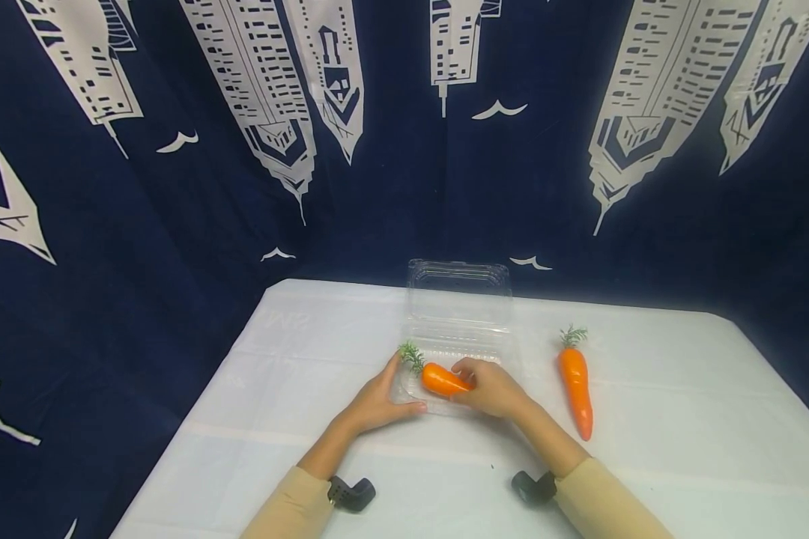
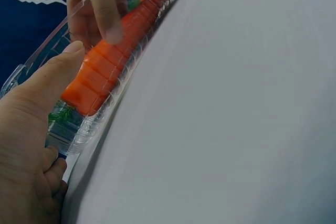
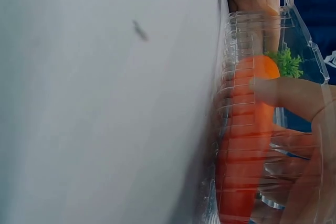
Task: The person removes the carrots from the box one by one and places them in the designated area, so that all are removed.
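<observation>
Clear plastic container (image 1: 475,346) sits between the hands, lid (image 1: 458,303) folded open on the side away from them, so the tray is reachable from above. Left hand (image 1: 376,400) grips the tray's left end, thumb along the near wall, fingers round the end; probably steadies it, as the plastic looks thin and light. Right hand (image 1: 491,388) reaches in over the right part and holds the carrot (image 1: 440,379) between thumb and fingers, near the tapered end. Hands apart, each clamped on its own thing.

Carrot lies inside the tray, seen through the wall in both wrist views, leafy top (image 1: 412,356) toward the left hand's fingertips, tip hidden under the right hand. It runs lengthwise with some slant, likely because the tray's long side suits its shape best. Whether the tip touches the end wall: cannot tell.

Second carrot (image 1: 576,385) on the white table (image 1: 297,419), right of the right hand, apart from it, untouched, greens pointing away from the person. Looks within easy reach of that hand.
</observation>
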A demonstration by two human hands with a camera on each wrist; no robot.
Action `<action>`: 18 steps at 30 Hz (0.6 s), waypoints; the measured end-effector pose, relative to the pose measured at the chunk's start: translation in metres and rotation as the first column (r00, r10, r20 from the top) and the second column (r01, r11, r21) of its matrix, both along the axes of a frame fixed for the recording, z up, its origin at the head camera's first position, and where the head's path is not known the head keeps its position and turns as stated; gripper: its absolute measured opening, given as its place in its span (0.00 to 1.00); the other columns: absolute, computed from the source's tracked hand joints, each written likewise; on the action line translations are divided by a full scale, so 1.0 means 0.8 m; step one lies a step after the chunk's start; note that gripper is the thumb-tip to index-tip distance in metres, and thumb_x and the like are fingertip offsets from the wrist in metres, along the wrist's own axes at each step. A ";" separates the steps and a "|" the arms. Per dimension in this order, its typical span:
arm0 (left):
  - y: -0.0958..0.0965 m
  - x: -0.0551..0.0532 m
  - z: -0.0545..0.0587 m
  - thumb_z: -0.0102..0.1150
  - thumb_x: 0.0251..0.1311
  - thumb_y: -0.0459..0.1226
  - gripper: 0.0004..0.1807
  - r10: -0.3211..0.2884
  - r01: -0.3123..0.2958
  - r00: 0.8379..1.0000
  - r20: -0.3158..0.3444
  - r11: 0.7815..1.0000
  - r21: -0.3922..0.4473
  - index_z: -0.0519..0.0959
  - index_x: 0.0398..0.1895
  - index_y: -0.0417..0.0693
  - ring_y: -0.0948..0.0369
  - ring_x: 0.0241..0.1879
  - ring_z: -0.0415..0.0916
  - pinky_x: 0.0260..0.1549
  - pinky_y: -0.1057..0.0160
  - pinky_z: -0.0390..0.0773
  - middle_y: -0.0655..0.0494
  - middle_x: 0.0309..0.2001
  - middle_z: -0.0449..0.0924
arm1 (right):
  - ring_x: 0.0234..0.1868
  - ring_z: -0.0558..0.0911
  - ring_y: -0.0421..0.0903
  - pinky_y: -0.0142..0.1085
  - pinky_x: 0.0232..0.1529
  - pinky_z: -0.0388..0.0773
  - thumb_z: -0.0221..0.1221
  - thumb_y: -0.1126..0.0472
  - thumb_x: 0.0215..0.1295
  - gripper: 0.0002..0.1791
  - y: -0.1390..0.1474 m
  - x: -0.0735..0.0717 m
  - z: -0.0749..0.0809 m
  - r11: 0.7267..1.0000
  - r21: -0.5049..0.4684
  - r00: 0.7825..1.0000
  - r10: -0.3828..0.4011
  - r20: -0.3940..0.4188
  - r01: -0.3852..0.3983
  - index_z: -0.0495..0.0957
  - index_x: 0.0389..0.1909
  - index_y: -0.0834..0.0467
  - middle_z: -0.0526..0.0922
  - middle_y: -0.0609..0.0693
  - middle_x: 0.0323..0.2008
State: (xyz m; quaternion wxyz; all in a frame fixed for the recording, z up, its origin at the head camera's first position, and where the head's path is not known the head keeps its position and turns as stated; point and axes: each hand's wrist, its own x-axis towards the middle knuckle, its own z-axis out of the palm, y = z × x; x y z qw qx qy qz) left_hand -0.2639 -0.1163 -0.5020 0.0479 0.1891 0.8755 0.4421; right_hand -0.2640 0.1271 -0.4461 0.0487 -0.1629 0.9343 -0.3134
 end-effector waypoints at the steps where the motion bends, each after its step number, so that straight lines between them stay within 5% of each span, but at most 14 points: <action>1: 0.000 0.000 0.000 0.69 0.47 0.61 0.63 -0.001 0.001 1.000 -0.001 1.000 0.000 0.43 0.79 0.53 0.43 0.70 0.55 0.64 0.39 0.60 0.46 0.75 0.51 | 0.38 0.80 0.47 0.47 0.46 0.79 0.72 0.61 0.51 0.21 0.000 0.000 0.000 1.000 0.001 1.000 0.002 0.000 -0.002 0.81 0.48 0.59 0.83 0.50 0.39; 18: 0.000 0.000 0.002 0.70 0.47 0.61 0.62 0.011 -0.011 1.000 -0.001 1.000 -0.001 0.43 0.79 0.55 0.41 0.70 0.56 0.63 0.38 0.61 0.46 0.76 0.49 | 0.40 0.79 0.48 0.47 0.46 0.78 0.74 0.62 0.47 0.25 0.001 -0.004 -0.003 0.999 -0.041 0.997 -0.038 -0.065 0.035 0.81 0.49 0.58 0.83 0.51 0.41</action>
